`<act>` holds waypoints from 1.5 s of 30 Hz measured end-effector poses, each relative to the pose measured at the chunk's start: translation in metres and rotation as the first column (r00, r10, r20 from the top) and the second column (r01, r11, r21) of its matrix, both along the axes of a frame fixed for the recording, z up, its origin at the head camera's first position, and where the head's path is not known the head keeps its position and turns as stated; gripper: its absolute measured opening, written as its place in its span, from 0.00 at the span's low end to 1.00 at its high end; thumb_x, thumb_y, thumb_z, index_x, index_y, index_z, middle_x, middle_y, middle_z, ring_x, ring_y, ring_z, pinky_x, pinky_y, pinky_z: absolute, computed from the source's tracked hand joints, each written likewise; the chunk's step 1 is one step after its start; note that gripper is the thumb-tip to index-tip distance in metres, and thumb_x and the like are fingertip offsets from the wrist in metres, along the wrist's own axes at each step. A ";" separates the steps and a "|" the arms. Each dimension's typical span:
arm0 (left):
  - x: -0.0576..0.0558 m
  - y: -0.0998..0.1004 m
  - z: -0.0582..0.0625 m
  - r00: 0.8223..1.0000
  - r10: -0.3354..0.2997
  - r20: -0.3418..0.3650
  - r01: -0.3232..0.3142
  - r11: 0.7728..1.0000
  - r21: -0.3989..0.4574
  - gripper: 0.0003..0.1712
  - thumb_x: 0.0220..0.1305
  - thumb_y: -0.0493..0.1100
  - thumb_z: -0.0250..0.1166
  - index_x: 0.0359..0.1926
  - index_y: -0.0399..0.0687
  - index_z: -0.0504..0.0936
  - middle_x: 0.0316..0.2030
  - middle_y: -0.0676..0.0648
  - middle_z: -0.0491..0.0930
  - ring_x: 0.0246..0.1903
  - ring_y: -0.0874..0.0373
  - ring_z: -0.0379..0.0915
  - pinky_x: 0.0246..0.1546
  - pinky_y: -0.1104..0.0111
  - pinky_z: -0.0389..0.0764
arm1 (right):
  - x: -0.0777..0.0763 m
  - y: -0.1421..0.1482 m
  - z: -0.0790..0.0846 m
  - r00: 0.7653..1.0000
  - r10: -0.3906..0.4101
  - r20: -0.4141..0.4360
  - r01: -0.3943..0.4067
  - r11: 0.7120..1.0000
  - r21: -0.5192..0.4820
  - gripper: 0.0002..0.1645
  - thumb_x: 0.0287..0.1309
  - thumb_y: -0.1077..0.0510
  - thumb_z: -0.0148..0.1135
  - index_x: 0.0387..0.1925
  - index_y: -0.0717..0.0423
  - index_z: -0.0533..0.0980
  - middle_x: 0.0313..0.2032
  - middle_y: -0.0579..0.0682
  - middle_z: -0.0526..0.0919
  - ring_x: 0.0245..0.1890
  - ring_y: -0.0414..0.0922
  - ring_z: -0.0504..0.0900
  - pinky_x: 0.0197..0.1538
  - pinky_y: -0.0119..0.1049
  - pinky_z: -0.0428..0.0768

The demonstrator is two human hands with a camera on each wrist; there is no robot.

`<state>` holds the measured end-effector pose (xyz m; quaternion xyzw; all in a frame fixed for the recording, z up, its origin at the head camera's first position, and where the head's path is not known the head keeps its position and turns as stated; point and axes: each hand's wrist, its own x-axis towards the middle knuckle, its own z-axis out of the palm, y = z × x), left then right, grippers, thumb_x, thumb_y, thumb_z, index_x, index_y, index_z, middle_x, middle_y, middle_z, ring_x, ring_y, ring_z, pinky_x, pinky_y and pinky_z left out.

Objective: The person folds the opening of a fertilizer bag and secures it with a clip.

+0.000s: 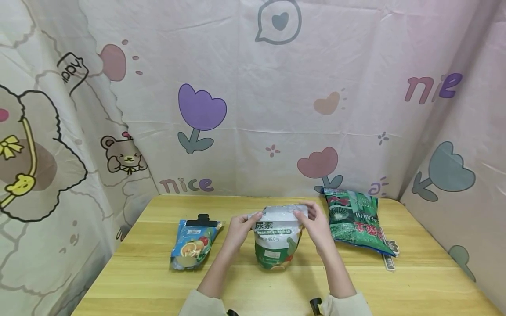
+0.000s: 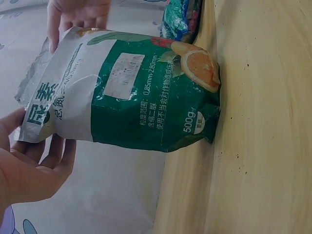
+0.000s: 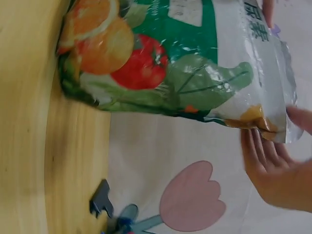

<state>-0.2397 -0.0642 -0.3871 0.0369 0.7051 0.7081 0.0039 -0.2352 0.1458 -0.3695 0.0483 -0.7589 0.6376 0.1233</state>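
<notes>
A white-and-green fertilizer bag (image 1: 275, 245) stands upright on the table, with fruit and vegetables printed on its front. My left hand (image 1: 239, 230) pinches its top edge at the left corner, thumb in front and fingers behind; the left wrist view shows this hand (image 2: 34, 168) closely. At the opposite top corner my right hand (image 1: 318, 226) pinches the edge in the same way, and the right wrist view has it (image 3: 278, 170) too. The silvery top strip (image 1: 280, 213) stretches between both thumbs. Whether the bag's mouth is sealed I cannot tell.
On the left lies a blue bag (image 1: 192, 245) with a black clip (image 1: 203, 220) across its top. A green bag (image 1: 356, 219) lies at the right over a barcoded card (image 1: 389, 262). Another black clip (image 3: 101, 199) shows on the table (image 1: 134, 281) in the right wrist view.
</notes>
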 end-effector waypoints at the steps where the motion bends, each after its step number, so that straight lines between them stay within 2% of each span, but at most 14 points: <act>1: 0.000 0.000 0.000 1.000 -0.001 -0.001 0.001 1.000 0.001 0.25 0.59 0.56 0.62 0.33 0.34 0.81 0.32 0.46 0.82 0.40 0.53 0.74 0.53 0.50 0.65 | 0.000 0.000 -0.001 0.992 -0.046 -0.114 0.050 0.998 0.030 0.23 0.58 0.58 0.62 0.53 0.60 0.68 0.51 0.57 0.73 0.51 0.52 0.72 0.53 0.46 0.69; 3: 0.000 0.000 0.000 1.000 -0.004 0.003 0.004 1.000 0.006 0.26 0.59 0.56 0.62 0.35 0.33 0.82 0.33 0.45 0.82 0.41 0.53 0.75 0.53 0.50 0.64 | 0.000 -0.001 -0.001 0.913 -0.105 -0.393 0.153 0.984 0.093 0.19 0.55 0.64 0.63 0.49 0.61 0.71 0.50 0.56 0.74 0.50 0.52 0.71 0.53 0.42 0.69; 7: -0.002 0.001 -0.003 1.000 -0.004 0.009 0.004 1.000 0.004 0.28 0.58 0.59 0.62 0.38 0.34 0.82 0.35 0.45 0.82 0.42 0.52 0.75 0.54 0.49 0.64 | -0.003 -0.005 -0.001 0.607 0.055 -0.793 0.270 0.924 0.271 0.14 0.48 0.71 0.62 0.40 0.63 0.76 0.41 0.54 0.79 0.44 0.52 0.74 0.51 0.38 0.70; 9: -0.002 0.001 -0.002 1.000 -0.003 0.011 0.003 1.000 -0.003 0.28 0.59 0.58 0.61 0.39 0.34 0.82 0.35 0.45 0.82 0.42 0.52 0.75 0.54 0.48 0.63 | -0.003 -0.007 -0.001 0.567 0.201 -0.799 0.248 0.883 0.398 0.13 0.47 0.69 0.63 0.38 0.63 0.77 0.40 0.54 0.80 0.44 0.51 0.74 0.51 0.39 0.70; 14: -0.003 0.002 -0.004 1.000 -0.012 -0.028 0.012 1.000 -0.027 0.24 0.61 0.53 0.60 0.39 0.31 0.81 0.33 0.45 0.81 0.38 0.54 0.74 0.50 0.53 0.68 | -0.001 -0.013 -0.005 0.684 0.333 -0.649 0.240 0.738 0.631 0.17 0.44 0.62 0.72 0.39 0.58 0.80 0.41 0.50 0.80 0.44 0.49 0.74 0.48 0.45 0.71; 18: -0.003 0.002 -0.005 0.990 -0.034 -0.135 0.024 0.997 -0.073 0.22 0.60 0.48 0.63 0.48 0.35 0.77 0.43 0.45 0.78 0.45 0.51 0.71 0.48 0.57 0.72 | -0.001 -0.014 -0.008 0.744 0.333 -0.580 0.220 0.698 0.682 0.14 0.44 0.61 0.72 0.37 0.56 0.81 0.38 0.48 0.79 0.40 0.46 0.75 0.44 0.45 0.72; 21: -0.001 0.002 -0.004 0.957 -0.060 -0.285 -0.004 0.976 -0.218 0.27 0.56 0.44 0.67 0.56 0.44 0.73 0.52 0.45 0.73 0.52 0.48 0.67 0.49 0.55 0.71 | -0.001 -0.013 -0.007 0.774 0.337 -0.536 0.191 0.683 0.705 0.11 0.46 0.61 0.71 0.35 0.53 0.80 0.36 0.45 0.79 0.39 0.43 0.75 0.43 0.41 0.73; 23: -0.001 0.002 -0.002 0.901 -0.124 -0.415 -0.057 0.917 -0.396 0.27 0.52 0.43 0.70 0.54 0.47 0.75 0.51 0.47 0.75 0.51 0.49 0.68 0.50 0.54 0.70 | -0.001 -0.013 -0.005 0.792 0.344 -0.505 0.173 0.666 0.725 0.11 0.46 0.61 0.71 0.35 0.52 0.80 0.36 0.43 0.79 0.37 0.41 0.75 0.40 0.38 0.75; 26: -0.002 0.003 0.003 0.780 -0.269 -0.564 -0.189 0.759 -0.623 0.21 0.48 0.44 0.72 0.45 0.47 0.81 0.43 0.49 0.80 0.45 0.53 0.73 0.49 0.57 0.71 | 0.001 -0.013 -0.002 0.819 0.348 -0.457 0.156 0.631 0.760 0.11 0.46 0.59 0.72 0.34 0.50 0.80 0.36 0.41 0.79 0.37 0.40 0.76 0.38 0.36 0.76; 28: -0.003 0.004 0.007 0.733 -0.347 -0.585 -0.238 0.675 -0.699 0.17 0.48 0.45 0.73 0.41 0.48 0.83 0.38 0.51 0.82 0.41 0.57 0.75 0.46 0.61 0.72 | 0.002 -0.013 -0.001 0.839 0.341 -0.424 0.148 0.607 0.781 0.12 0.45 0.57 0.72 0.34 0.49 0.80 0.36 0.41 0.80 0.37 0.40 0.77 0.37 0.36 0.77; 32: -0.004 0.006 0.011 0.783 -0.383 -0.489 -0.153 0.644 -0.749 0.15 0.50 0.45 0.71 0.39 0.47 0.84 0.34 0.51 0.82 0.31 0.63 0.76 0.32 0.72 0.75 | 0.004 -0.014 -0.001 0.876 0.307 -0.373 0.141 0.576 0.805 0.12 0.46 0.54 0.72 0.35 0.48 0.81 0.35 0.41 0.82 0.35 0.40 0.79 0.34 0.35 0.77; 38: -0.006 0.008 0.012 0.855 -0.372 -0.360 0.006 0.703 -0.712 0.13 0.50 0.45 0.71 0.38 0.45 0.84 0.31 0.52 0.82 0.26 0.67 0.74 0.24 0.76 0.74 | 0.004 -0.017 -0.003 0.902 0.270 -0.336 0.141 0.551 0.822 0.10 0.45 0.49 0.71 0.32 0.44 0.82 0.28 0.39 0.82 0.23 0.35 0.77 0.23 0.28 0.72; 42: -0.006 0.010 0.009 0.850 -0.332 -0.409 -0.045 0.728 -0.684 0.10 0.49 0.43 0.71 0.34 0.45 0.85 0.30 0.52 0.83 0.27 0.66 0.76 0.25 0.77 0.75 | 0.001 -0.019 -0.006 0.883 0.259 -0.391 0.187 0.570 0.800 0.06 0.43 0.52 0.72 0.27 0.44 0.82 0.23 0.39 0.82 0.17 0.33 0.73 0.18 0.26 0.67; 45: -0.007 0.014 0.005 0.812 -0.289 -0.506 -0.142 0.744 -0.653 0.07 0.46 0.41 0.72 0.29 0.45 0.86 0.27 0.52 0.83 0.26 0.64 0.78 0.25 0.78 0.75 | -0.003 -0.020 -0.010 0.847 0.250 -0.469 0.252 0.589 0.768 0.07 0.39 0.54 0.74 0.24 0.44 0.82 0.21 0.39 0.82 0.15 0.33 0.72 0.17 0.25 0.66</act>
